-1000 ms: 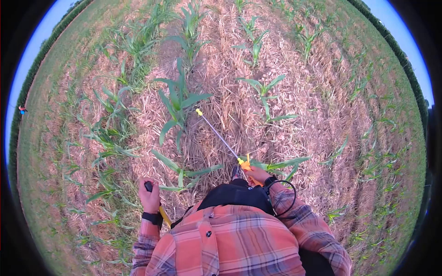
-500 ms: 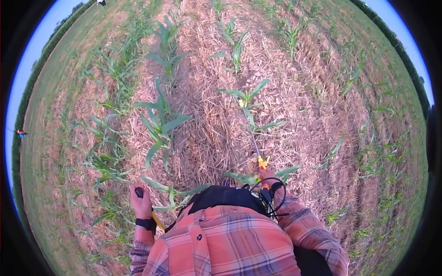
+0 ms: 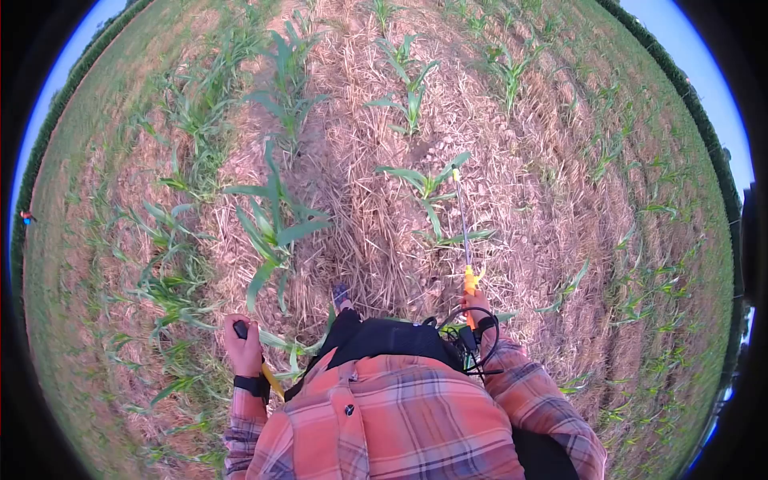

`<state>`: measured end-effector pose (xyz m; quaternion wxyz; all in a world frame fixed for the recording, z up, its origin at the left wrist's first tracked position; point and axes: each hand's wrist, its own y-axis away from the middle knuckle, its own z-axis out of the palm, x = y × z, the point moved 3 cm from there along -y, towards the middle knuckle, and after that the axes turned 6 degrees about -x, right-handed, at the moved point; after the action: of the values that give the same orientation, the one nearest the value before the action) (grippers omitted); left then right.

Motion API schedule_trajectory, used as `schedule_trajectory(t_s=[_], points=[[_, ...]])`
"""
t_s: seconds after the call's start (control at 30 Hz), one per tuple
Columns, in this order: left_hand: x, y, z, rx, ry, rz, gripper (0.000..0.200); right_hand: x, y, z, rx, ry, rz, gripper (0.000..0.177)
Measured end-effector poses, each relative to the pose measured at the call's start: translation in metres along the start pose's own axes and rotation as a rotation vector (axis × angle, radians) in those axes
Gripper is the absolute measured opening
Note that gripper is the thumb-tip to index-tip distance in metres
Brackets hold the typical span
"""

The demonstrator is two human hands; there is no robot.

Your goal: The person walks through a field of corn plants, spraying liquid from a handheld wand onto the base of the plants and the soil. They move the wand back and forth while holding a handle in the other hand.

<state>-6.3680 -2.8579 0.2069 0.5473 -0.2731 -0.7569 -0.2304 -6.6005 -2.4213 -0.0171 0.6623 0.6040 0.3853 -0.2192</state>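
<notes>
My right hand [image 3: 478, 302] is closed around the yellow handle of a spray wand [image 3: 463, 224]. The thin metal tube points forward, and its yellowish nozzle [image 3: 456, 173] overlaps the right leaf of a young corn plant [image 3: 424, 186] in this view. Down at the left, my left hand [image 3: 242, 352] is wrapped round the black grip of a lever [image 3: 274, 381], whose yellow bar runs back beside my body. Black cables [image 3: 485, 352] loop near my right wrist.
Rows of young corn [image 3: 276, 228] stretch ahead on both sides. Dry straw [image 3: 360, 192] covers the soil between them. My foot [image 3: 342, 294] shows at the front left. Far off at the left edge stands a person [image 3: 27, 217].
The wand has swung right, its nozzle moving from the corn plant's centre to its right leaf. My foot has come into view ahead. Both hands keep their grips.
</notes>
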Motion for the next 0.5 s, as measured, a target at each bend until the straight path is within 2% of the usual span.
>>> schedule_trajectory(t_s=[0.03,0.07,0.13,0.2,0.27,0.33,0.37,0.4,0.5], points=[[-0.02,-0.017,-0.006,0.021,-0.187,0.005,0.014,-0.002,-0.003,0.009,-0.089,0.048,-0.007,0.015],[-0.02,-0.029,-0.009,0.031,-0.182,0.004,0.014,-0.019,-0.001,0.025,-0.062,0.141,0.061,0.015],[-0.018,-0.055,-0.01,0.011,-0.09,-0.046,0.014,-0.049,0.002,0.062,-0.055,0.141,0.14,0.015],[-0.021,-0.077,-0.017,0.022,-0.061,-0.041,0.014,-0.057,-0.017,0.088,-0.103,0.119,0.157,0.015],[-0.019,-0.096,-0.025,0.049,0.108,-0.109,0.014,-0.058,-0.044,0.115,-0.155,0.091,0.18,0.015],[-0.025,-0.118,-0.031,0.058,0.114,-0.091,0.014,-0.082,-0.063,0.15,-0.283,0.352,0.083,0.015],[-0.028,-0.128,-0.033,0.059,0.117,-0.068,0.014,-0.09,-0.066,0.162,-0.267,0.466,0.057,0.017],[-0.029,-0.137,-0.034,0.063,0.115,-0.069,0.014,-0.104,-0.063,0.179,-0.266,0.518,0.013,0.023],[-0.029,-0.158,-0.034,0.033,0.051,-0.121,0.014,-0.106,-0.083,0.209,-0.303,0.568,-0.019,0.02]])
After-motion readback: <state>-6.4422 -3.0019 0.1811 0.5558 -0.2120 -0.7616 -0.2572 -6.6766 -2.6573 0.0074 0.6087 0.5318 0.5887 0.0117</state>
